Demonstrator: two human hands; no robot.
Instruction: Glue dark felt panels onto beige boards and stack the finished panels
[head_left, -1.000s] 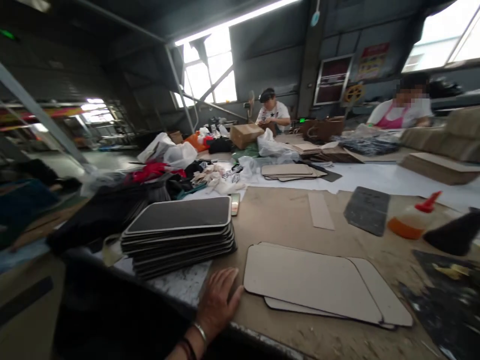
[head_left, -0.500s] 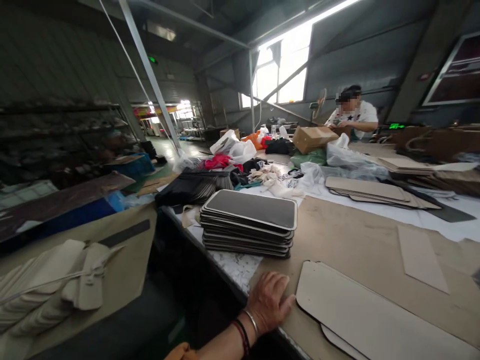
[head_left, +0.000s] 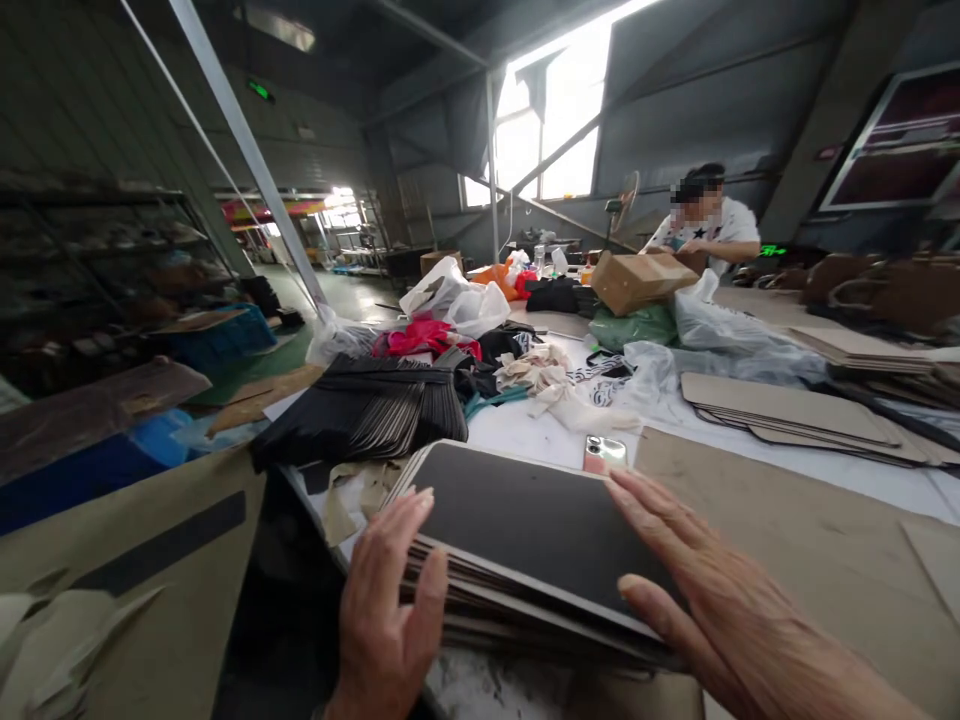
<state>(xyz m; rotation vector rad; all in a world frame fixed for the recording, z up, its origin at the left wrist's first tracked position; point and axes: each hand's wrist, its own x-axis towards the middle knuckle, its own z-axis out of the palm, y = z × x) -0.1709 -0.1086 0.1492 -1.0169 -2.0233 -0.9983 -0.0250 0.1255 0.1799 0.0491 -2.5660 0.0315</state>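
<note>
A stack of black panels with pale edges [head_left: 525, 530] lies on the table in front of me. At its left end is my left hand [head_left: 394, 600], upright with fingers stretched and thumb apart. My right hand [head_left: 697, 580] lies along the right end, its fingers extended and the thumb over the top panel. Both hands are open, at the sides of the stack, with nothing wrapped in their fingers. Behind the stack, near my right fingertips, a phone [head_left: 604, 453] rests on the white table covering.
Black folded pieces [head_left: 367, 405] fan out behind on the left. Crumpled cloth [head_left: 536, 370], plastic bags [head_left: 476, 305] and a cardboard box [head_left: 641, 280] sit farther back. Beige panels [head_left: 787, 410] lie at right. A person [head_left: 705, 225] works at the far side.
My left hand has gone from the table edge to the stack's left end. My right hand has come into view at its right end. The stack appears closer, and the phone now shows.
</note>
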